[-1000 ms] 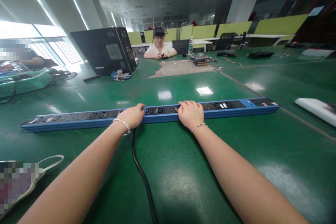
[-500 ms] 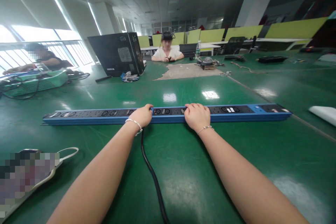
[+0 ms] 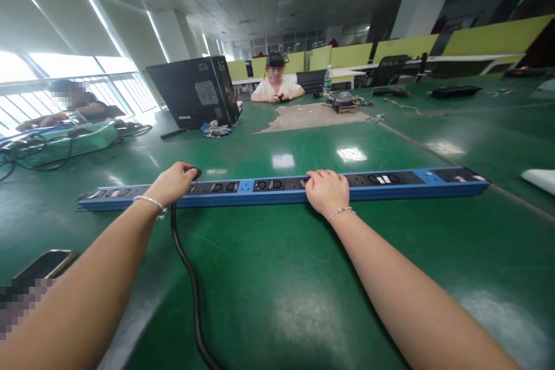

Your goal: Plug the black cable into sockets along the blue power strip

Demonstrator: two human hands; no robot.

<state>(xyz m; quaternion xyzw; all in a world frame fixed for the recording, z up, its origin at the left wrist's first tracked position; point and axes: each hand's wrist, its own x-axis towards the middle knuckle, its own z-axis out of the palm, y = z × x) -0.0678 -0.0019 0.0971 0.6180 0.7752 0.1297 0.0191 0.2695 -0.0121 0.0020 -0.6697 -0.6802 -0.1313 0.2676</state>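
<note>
A long blue power strip (image 3: 390,185) with black sockets lies across the green table in front of me. My left hand (image 3: 171,183) is closed on a black plug (image 3: 196,173) at the strip's left part, and its thick black cable (image 3: 186,277) trails back toward me. My right hand (image 3: 327,191) rests on the middle of the strip, fingers curled over its top edge. Both wrists wear thin bracelets.
A phone (image 3: 45,264) lies at the near left. A black computer case (image 3: 195,92) stands further back, with a green crate (image 3: 60,141) of cables at the left. One person sits at the far side, another at the left. A white object (image 3: 540,178) lies at the right.
My left hand has moved left along the strip, taking the black plug and its cable with it. My right hand has stayed on the middle of the strip.
</note>
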